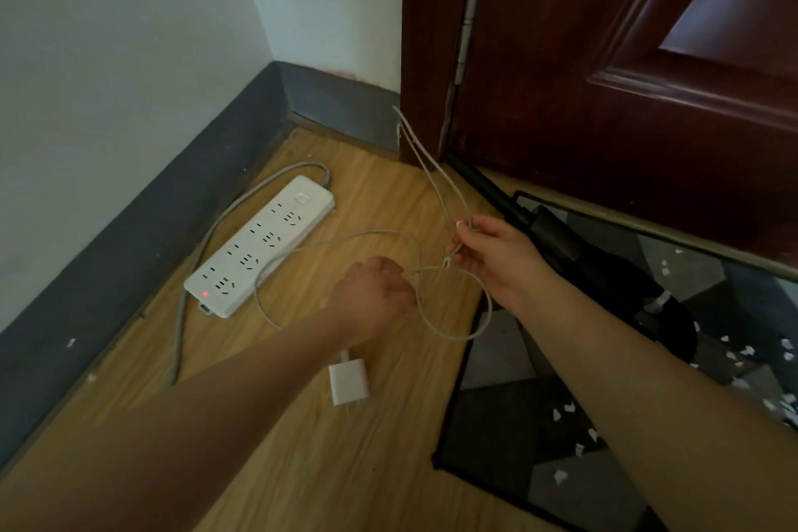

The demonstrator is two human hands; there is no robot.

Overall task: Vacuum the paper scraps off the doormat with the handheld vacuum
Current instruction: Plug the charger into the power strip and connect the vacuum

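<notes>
A thin white charging cable (328, 244) loops above the wooden floor between my hands. My left hand (373, 294) grips it with curled fingers, and my right hand (496, 255) pinches a folded stretch of it beside the plug end. Its white adapter (348, 382) lies on the floor below my left wrist. The black handheld vacuum (574, 255) lies on the grey and black doormat (496, 423) behind my right hand, partly hidden by my right arm. White paper scraps (565, 408) are scattered over the mat.
A white power strip (263, 244) with a red light and a grey cord lies by the dark skirting board at the left. A dark red door (626, 78) stands behind the mat. Bare wooden floor (324, 466) lies near me.
</notes>
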